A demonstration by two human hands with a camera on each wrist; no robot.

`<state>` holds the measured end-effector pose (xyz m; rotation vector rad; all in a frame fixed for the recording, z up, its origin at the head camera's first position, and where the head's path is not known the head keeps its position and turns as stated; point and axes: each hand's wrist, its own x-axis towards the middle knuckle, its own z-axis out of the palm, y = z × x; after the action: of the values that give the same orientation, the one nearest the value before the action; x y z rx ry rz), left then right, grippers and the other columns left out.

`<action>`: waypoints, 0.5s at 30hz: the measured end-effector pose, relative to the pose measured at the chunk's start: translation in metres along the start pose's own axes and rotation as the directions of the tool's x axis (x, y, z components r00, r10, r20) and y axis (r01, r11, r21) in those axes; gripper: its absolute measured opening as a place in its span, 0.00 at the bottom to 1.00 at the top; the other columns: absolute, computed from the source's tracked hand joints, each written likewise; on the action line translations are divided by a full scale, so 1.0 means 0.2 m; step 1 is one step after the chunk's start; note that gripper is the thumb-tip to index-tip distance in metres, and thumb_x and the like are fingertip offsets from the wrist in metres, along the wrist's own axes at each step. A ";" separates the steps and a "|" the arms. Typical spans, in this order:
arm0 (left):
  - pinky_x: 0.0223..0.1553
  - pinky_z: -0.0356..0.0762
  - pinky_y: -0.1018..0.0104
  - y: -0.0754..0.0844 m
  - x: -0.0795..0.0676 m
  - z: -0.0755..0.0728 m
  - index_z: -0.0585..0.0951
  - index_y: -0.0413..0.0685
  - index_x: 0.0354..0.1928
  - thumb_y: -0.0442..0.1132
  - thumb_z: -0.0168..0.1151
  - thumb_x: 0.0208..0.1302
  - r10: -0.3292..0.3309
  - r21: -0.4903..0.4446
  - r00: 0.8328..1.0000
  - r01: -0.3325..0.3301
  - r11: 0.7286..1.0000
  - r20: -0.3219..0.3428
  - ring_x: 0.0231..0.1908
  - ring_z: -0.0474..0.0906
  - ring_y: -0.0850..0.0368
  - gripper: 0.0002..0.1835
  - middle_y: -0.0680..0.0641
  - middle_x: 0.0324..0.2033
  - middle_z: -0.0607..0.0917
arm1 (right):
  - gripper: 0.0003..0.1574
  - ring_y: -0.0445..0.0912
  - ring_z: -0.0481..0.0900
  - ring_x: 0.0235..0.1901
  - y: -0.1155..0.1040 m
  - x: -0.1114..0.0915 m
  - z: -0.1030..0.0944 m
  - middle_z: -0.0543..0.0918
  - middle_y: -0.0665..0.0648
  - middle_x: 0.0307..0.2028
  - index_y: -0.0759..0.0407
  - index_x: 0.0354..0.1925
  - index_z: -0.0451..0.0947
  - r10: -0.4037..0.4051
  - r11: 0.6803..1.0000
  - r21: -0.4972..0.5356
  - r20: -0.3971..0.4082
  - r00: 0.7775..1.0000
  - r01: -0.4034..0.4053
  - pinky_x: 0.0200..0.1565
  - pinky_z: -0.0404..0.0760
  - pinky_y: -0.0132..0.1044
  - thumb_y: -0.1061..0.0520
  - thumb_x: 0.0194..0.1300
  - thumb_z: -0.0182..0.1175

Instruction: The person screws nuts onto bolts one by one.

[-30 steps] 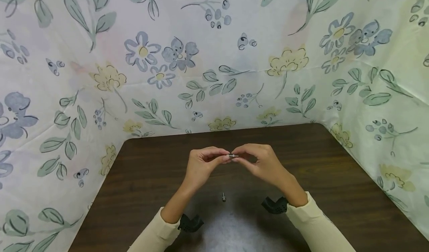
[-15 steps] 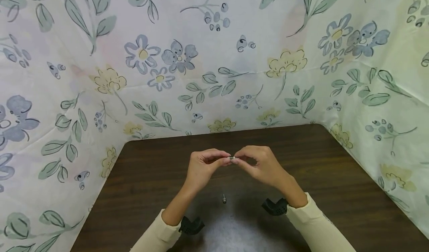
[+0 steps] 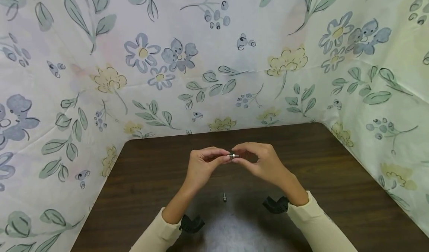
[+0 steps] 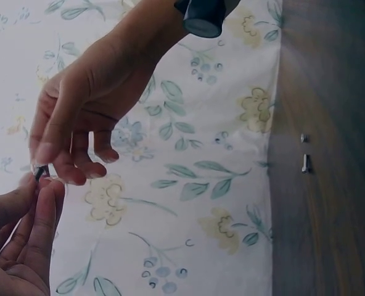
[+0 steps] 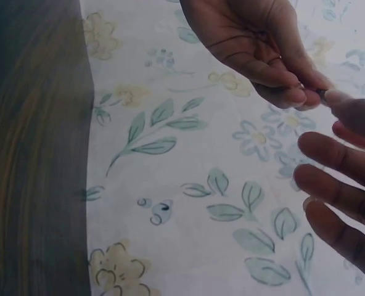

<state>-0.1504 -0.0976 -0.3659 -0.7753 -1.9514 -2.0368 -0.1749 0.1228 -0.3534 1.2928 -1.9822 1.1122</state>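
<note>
Between both hands, in the head view, is a small metal bolt (image 3: 237, 156) lying sideways with a pale nut (image 3: 233, 156) partway along it. The left hand (image 3: 203, 167) pinches the bolt's left end between thumb and fingertips. Around the nut are the right hand's (image 3: 263, 162) thumb and index finger; its other fingers are spread loosely in the right wrist view. That view shows the right thumb (image 5: 349, 111) at the bolt's dark end (image 5: 321, 94). Fingertips hide much of the bolt. A second bolt (image 3: 225, 197) lies on the table below the hands.
The dark wooden table (image 3: 151, 192) has a far edge against a floral cloth (image 3: 214, 58) that hangs behind and at both sides. In the left wrist view a tiny metal piece (image 4: 304, 138) sits near the loose bolt (image 4: 306, 163). Dark wrist mounts (image 3: 275, 205) are worn below both hands.
The right thumb and index finger came closer together on the nut half a second ago and are now slightly wider apart. The left hand keeps its pinch; the loose bolt stays put.
</note>
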 end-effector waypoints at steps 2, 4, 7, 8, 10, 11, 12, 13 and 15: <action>0.40 0.88 0.56 0.00 0.00 0.00 0.89 0.35 0.40 0.28 0.70 0.62 -0.002 -0.003 1.000 0.002 1.000 -0.003 0.35 0.90 0.50 0.05 0.38 0.36 0.89 | 0.22 0.40 0.83 0.30 0.00 0.00 -0.01 0.89 0.53 0.37 0.60 0.44 0.85 -0.020 1.000 0.008 -0.009 1.000 0.020 0.30 0.86 0.35 0.70 0.50 0.77; 0.40 0.88 0.55 0.01 0.01 0.00 0.89 0.34 0.40 0.28 0.70 0.63 -0.006 -0.008 1.000 0.006 1.000 -0.001 0.35 0.90 0.50 0.06 0.38 0.36 0.89 | 0.22 0.40 0.83 0.29 0.01 0.01 -0.01 0.88 0.53 0.36 0.60 0.43 0.86 -0.036 0.999 0.015 -0.008 0.999 0.036 0.30 0.86 0.33 0.72 0.49 0.76; 0.41 0.88 0.55 0.01 0.00 0.00 0.88 0.34 0.40 0.28 0.69 0.63 -0.011 -0.007 1.000 0.011 1.000 0.003 0.35 0.90 0.49 0.05 0.38 0.36 0.89 | 0.21 0.39 0.82 0.29 0.01 0.00 -0.01 0.88 0.53 0.36 0.59 0.42 0.86 -0.048 0.999 0.017 -0.001 0.999 0.048 0.32 0.84 0.28 0.73 0.50 0.76; 0.41 0.88 0.55 0.00 0.00 0.00 0.89 0.35 0.40 0.28 0.69 0.63 -0.011 -0.005 1.000 0.011 1.000 0.004 0.36 0.90 0.49 0.05 0.39 0.36 0.89 | 0.20 0.39 0.82 0.29 0.01 0.00 -0.01 0.88 0.52 0.36 0.59 0.42 0.86 -0.049 0.999 0.016 0.000 0.999 0.049 0.32 0.84 0.27 0.72 0.50 0.76; 0.41 0.88 0.54 0.00 0.00 0.00 0.89 0.35 0.40 0.29 0.70 0.63 -0.010 -0.003 1.000 0.010 1.000 0.005 0.35 0.90 0.49 0.05 0.39 0.36 0.90 | 0.19 0.38 0.82 0.29 0.01 0.00 0.00 0.88 0.52 0.35 0.58 0.42 0.86 -0.043 0.999 0.017 0.002 0.999 0.043 0.33 0.83 0.25 0.72 0.52 0.75; 0.41 0.88 0.54 0.00 0.00 0.00 0.89 0.35 0.40 0.29 0.70 0.63 -0.009 -0.004 1.000 0.009 1.000 0.005 0.35 0.90 0.49 0.05 0.40 0.36 0.90 | 0.18 0.38 0.82 0.28 0.01 0.00 0.00 0.88 0.52 0.35 0.58 0.41 0.86 -0.043 0.999 0.017 0.002 0.999 0.043 0.33 0.83 0.26 0.71 0.52 0.75; 0.41 0.88 0.54 0.00 0.00 0.00 0.89 0.36 0.40 0.29 0.70 0.63 -0.008 -0.005 1.000 0.008 1.000 0.005 0.35 0.90 0.49 0.05 0.40 0.36 0.89 | 0.18 0.38 0.82 0.28 0.01 0.00 0.00 0.88 0.52 0.35 0.58 0.41 0.86 -0.041 0.999 0.019 0.002 0.999 0.041 0.32 0.83 0.26 0.71 0.53 0.75; 0.41 0.88 0.54 0.00 0.00 0.00 0.89 0.36 0.40 0.29 0.70 0.63 -0.007 -0.004 1.000 0.007 1.000 0.006 0.36 0.90 0.48 0.05 0.40 0.36 0.89 | 0.17 0.38 0.82 0.28 0.01 0.00 0.00 0.88 0.51 0.35 0.58 0.41 0.86 -0.036 0.999 0.017 0.003 0.999 0.036 0.32 0.83 0.25 0.71 0.53 0.74; 0.41 0.88 0.54 0.00 0.00 0.00 0.89 0.36 0.40 0.29 0.70 0.63 -0.003 -0.007 1.000 0.003 1.000 0.007 0.36 0.90 0.48 0.05 0.40 0.36 0.89 | 0.16 0.38 0.81 0.28 0.00 0.00 0.00 0.88 0.51 0.34 0.57 0.40 0.86 -0.031 0.999 0.018 0.007 0.999 0.031 0.32 0.82 0.26 0.71 0.54 0.74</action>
<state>-0.1503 -0.0972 -0.3665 -0.7829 -1.9514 -2.0457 -0.1755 0.1232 -0.3543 1.3341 -1.9543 1.1147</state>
